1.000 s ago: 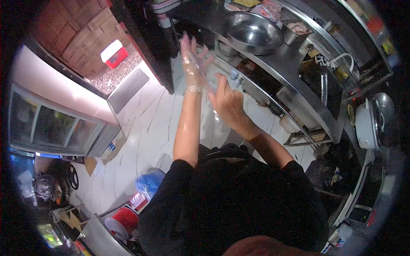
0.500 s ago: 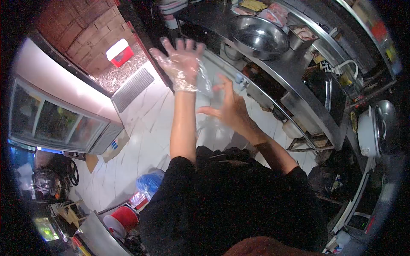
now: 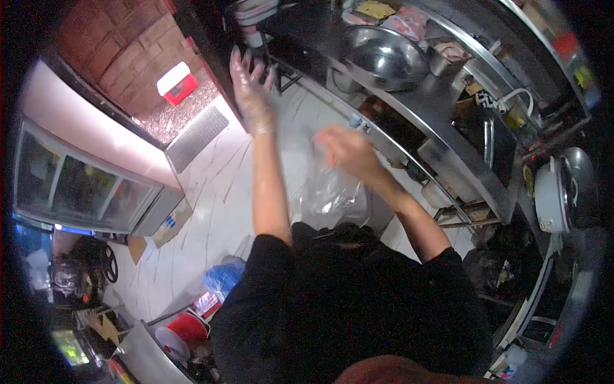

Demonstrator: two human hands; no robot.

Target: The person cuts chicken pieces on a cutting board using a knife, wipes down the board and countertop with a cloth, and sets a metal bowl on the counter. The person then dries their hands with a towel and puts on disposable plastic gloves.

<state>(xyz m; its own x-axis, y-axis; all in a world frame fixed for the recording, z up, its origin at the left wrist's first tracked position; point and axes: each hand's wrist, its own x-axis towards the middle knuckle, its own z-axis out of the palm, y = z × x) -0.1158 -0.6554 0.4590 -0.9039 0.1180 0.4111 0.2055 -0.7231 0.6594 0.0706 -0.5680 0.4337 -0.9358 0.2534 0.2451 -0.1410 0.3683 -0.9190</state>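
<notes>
My left hand (image 3: 254, 96) is raised in front of me in a clear plastic disposable glove, fingers stretched and apart, with the glove's cuff crinkled at the wrist. To its right, my bare right hand (image 3: 348, 152) is closed and blurred by motion. A thin piece of clear plastic (image 3: 334, 195) hangs below my right hand and seems to be gripped in its fingers. Whether this is a second glove or a bag, I cannot tell.
A steel counter at the right carries a large metal bowl (image 3: 387, 59) and a metal container (image 3: 442, 59). A glass-fronted fridge (image 3: 83, 179) stands at the left. A red-and-white cooler (image 3: 177, 83) sits beyond the doorway mat (image 3: 197, 139). A blue plastic bag (image 3: 224, 276) lies nearby.
My left hand has turned edge-on and shifted slightly left. The fingers of my right hand, spread before, have closed, and the clear plastic below them shows more plainly.
</notes>
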